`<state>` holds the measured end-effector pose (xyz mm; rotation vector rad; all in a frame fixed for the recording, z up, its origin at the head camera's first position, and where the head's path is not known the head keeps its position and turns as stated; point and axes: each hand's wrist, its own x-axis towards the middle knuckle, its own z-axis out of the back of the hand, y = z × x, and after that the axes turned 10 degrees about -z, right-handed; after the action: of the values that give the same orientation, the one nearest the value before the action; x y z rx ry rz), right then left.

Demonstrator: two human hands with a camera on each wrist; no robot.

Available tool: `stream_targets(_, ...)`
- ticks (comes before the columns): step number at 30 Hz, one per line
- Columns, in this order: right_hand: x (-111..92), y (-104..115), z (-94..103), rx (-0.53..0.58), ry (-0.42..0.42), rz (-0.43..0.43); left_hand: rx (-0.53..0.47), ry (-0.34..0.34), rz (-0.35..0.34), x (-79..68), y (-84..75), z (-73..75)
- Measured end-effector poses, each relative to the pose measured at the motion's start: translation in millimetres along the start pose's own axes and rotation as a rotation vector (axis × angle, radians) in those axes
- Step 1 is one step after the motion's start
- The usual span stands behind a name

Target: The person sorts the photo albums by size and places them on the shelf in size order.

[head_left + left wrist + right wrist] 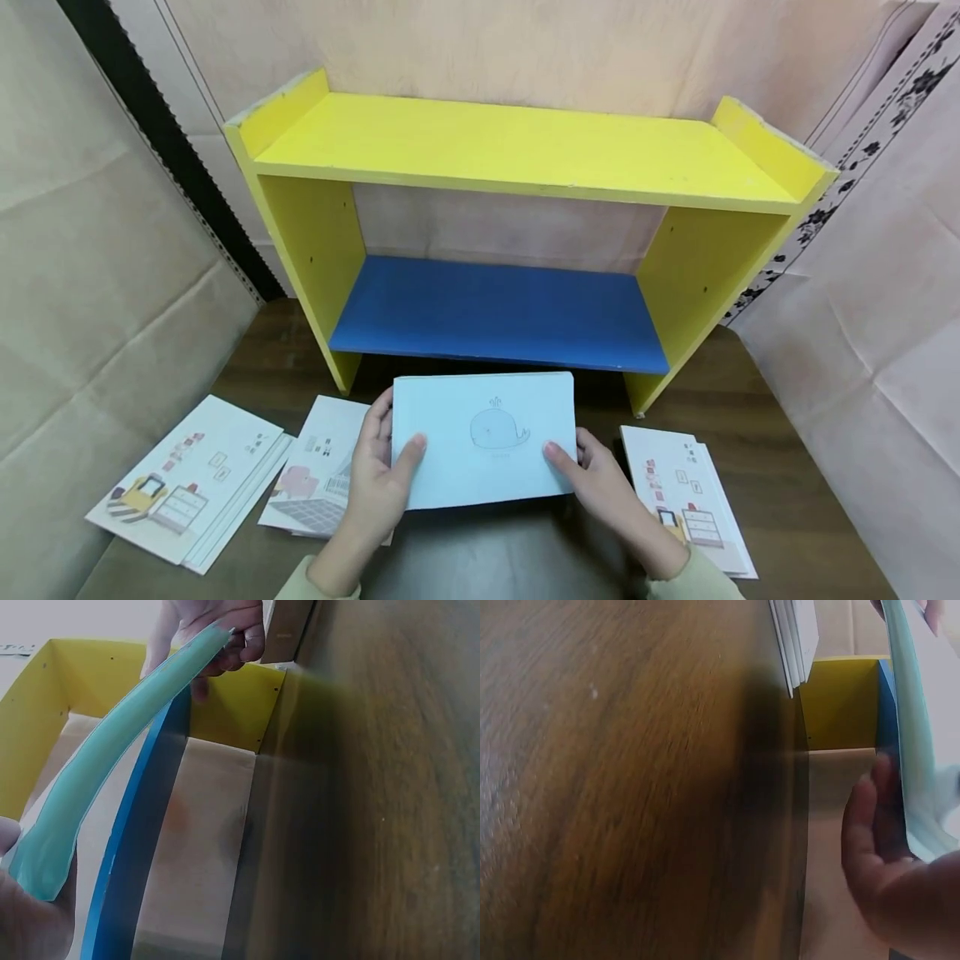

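Note:
A pale blue booklet with a whale drawing on its cover is held up in front of the shelf by both hands. My left hand grips its left edge, thumb on the cover and fingers behind. At the right edge my right hand pinches it the same way. From the left wrist, the booklet shows edge-on and slightly bowed between the two hands. The right wrist view shows the booklet with curled fingers behind its lower end.
A yellow shelf unit with a blue lower board stands behind. White booklets lie in a left stack, a middle pile and a right stack on the dark wooden table. Pale cloth hangs around.

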<state>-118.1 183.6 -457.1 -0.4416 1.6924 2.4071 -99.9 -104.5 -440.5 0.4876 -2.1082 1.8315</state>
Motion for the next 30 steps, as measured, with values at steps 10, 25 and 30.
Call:
stream_targets(10,-0.7,1.8,6.0,0.118,0.171,0.05,-0.016,-0.012,0.032,2.1,-1.5,0.6)
stream_targets(25,-9.1,23.4,13.6,0.19,-0.066,0.221,0.315,0.186,0.031,0.6,-10.4,-12.1)
stream_targets(30,-12.9,29.1,14.6,0.235,-0.123,0.284,0.407,0.25,-0.017,-3.9,-10.3,-15.4)
